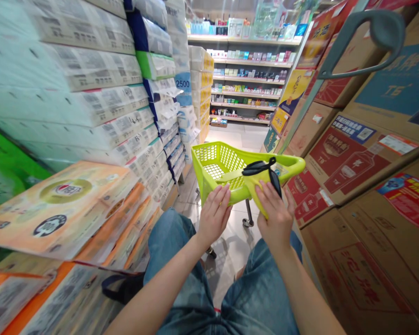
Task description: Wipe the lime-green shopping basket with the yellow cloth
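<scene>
A lime-green shopping basket (pixel 230 158) with wheels stands in front of my knees, its lattice inside visible. My left hand (pixel 214 211) lies on its near rim with the fingers stretched out. At the near right corner my right hand (pixel 275 211) has its fingers bent over a yellow cloth (pixel 254 186), pressed against the basket. A black strap-like piece (pixel 260 166) lies over the rim beside those fingers, partly hidden by them. A grey handle (pixel 366 44) on a long pole rises at the right of the basket.
Stacked wrapped paper packs (pixel 101 70) line the left side, with orange cartons (pixel 61 200) nearer me. Brown cardboard boxes (pixel 356 158) are piled close on the right. A narrow tiled aisle (pixel 240 135) leads to shelves (pixel 247 62) of small goods.
</scene>
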Demonstrator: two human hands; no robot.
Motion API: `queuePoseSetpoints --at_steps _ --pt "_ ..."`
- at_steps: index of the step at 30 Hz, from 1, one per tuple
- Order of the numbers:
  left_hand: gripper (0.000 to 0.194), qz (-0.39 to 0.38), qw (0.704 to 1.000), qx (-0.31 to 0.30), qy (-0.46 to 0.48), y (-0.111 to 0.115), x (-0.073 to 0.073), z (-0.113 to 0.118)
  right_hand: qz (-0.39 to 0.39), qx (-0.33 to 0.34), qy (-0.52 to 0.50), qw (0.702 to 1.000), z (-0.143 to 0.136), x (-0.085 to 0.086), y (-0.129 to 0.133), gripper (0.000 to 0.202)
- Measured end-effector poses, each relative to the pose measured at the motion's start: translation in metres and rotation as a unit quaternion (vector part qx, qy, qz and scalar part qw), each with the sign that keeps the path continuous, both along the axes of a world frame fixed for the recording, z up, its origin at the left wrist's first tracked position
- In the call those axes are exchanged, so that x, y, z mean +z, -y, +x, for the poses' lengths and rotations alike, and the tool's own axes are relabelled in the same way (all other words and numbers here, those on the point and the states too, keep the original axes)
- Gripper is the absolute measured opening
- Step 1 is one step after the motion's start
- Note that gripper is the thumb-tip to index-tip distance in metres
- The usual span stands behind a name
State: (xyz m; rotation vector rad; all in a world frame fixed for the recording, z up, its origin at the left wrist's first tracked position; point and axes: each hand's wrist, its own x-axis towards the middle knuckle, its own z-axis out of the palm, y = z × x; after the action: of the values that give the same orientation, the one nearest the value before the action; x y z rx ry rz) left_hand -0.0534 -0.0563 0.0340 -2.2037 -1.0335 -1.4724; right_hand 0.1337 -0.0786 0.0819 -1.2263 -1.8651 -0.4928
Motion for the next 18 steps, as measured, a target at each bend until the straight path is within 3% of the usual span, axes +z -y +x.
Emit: queuePoseSetpoints --at_steps 4,11,14,18 --pt "0.065 0.006 1.0 0.0 0.009 -0.001 -0.001 0.004 0.007 -0.065 -0.051 0.997 0.012 0.0 -0.013 0.067" --pt "0.06 0.018 0.999 -0.019 0.021 -0.005 0.002 -0.005 -0.023 0.042 -0.006 0.999 -0.036 -0.012 0.023 0.068" --pt "0.057 0.014 1.0 -0.02 0.008 -0.004 0.008 -0.011 -0.015 0.043 0.006 0.999 -0.023 -0.012 0.017 0.068" --pt "0.053 0.019 1.0 -0.018 0.007 -0.003 0.012 -0.011 0.003 -0.035 -0.036 0.999 0.002 -0.005 -0.004 0.07"
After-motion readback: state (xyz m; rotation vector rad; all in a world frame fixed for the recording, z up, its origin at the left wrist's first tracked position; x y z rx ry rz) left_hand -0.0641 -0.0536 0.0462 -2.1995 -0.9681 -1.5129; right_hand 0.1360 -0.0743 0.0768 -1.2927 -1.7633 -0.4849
